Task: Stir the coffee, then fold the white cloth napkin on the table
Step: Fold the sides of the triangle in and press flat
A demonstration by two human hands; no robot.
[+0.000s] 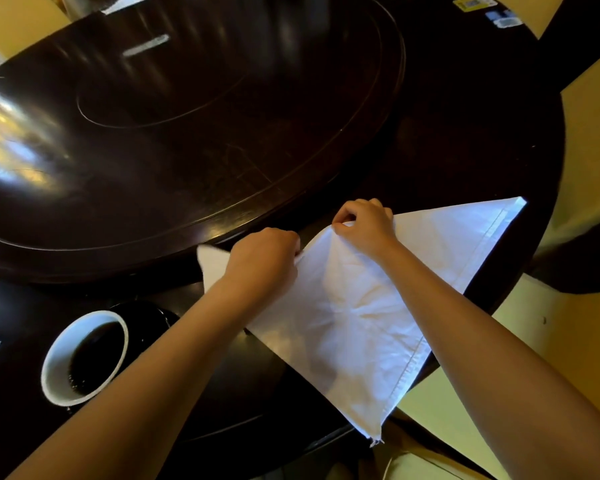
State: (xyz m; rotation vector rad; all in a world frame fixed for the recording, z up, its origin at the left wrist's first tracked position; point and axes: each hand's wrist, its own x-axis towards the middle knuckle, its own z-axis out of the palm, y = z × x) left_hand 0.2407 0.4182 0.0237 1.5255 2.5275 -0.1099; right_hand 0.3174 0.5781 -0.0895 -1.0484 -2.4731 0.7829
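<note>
The white cloth napkin (368,306) lies on the dark table (465,140) near its right edge, spread in a rough triangle with one corner hanging over the front edge. My left hand (264,261) pinches the cloth's upper edge at the left. My right hand (364,226) pinches the same edge just to the right, with a fold raised between the two hands. A white cup (84,358) of dark coffee stands at the lower left, beside my left forearm. I see no spoon.
A large dark turntable (187,133) fills the middle of the table, its rim just beyond my hands. A dark saucer (146,317) lies behind the cup. Cards or papers (485,8) sit at the far right. Yellowish floor shows to the right.
</note>
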